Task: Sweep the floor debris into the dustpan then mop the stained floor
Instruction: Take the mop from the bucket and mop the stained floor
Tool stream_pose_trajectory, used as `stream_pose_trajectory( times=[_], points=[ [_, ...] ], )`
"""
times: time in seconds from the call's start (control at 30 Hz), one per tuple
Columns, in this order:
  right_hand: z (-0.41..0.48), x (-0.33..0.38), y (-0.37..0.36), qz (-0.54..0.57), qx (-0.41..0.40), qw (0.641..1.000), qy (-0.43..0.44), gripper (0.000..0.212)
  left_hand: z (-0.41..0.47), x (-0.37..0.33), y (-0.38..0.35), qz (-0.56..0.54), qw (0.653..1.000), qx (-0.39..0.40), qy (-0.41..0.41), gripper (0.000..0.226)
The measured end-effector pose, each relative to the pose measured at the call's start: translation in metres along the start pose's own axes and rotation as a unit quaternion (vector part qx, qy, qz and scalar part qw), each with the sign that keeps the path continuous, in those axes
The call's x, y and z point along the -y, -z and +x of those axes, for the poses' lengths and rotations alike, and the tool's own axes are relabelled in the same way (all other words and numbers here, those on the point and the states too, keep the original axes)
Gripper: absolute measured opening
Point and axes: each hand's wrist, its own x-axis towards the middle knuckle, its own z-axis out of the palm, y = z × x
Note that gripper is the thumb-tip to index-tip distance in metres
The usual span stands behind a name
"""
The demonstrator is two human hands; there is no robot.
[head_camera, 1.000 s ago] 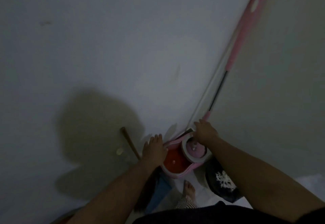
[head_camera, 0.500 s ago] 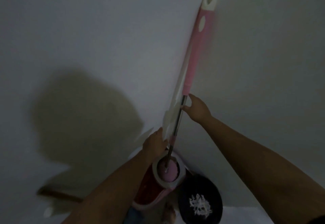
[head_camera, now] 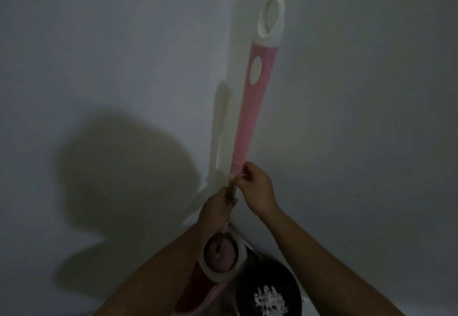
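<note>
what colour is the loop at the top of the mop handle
White oval plastic loop, above the pink grip; head view.

mop bucket (head_camera: 205, 288) cropped below, behind left forearm (head_camera: 158, 273)

It's dim and grainy here. My broad shadow (head_camera: 124, 179) spreads over the wall (head_camera: 99, 43) left of my left hand (head_camera: 215, 210); everything looks slightly soft.

Dim home corner: plain walls (head_camera: 99, 43), spin-mop bucket (head_camera: 198, 287), pink mop (head_camera: 252, 107).
</note>
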Motion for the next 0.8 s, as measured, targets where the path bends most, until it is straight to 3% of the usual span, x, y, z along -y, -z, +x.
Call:
stream_pose_trajectory(
  times=[0.2,0.33,0.57,0.8],
  points=[
    [-0.068,0.029,0.022,0.045,-0.034,0.998,0.032,0.021,-0.042,-0.004,0.011,0.022,0.994,0.0,-0.104,0.03],
    [-0.112,0.063,0.031,0.044,-0.1,0.992,0.07,0.024,-0.076,-0.025,0.035,0.034,0.982,0.007,-0.186,0.024],
    [-0.198,0.122,0.06,0.054,-0.24,0.958,0.148,0.033,-0.144,-0.08,0.058,-0.035,0.947,0.001,-0.32,0.045],
    [-0.313,0.145,0.123,0.084,-0.371,0.911,0.158,0.034,-0.225,-0.157,0.028,-0.043,0.889,0.108,-0.443,0.04]
  ],
)
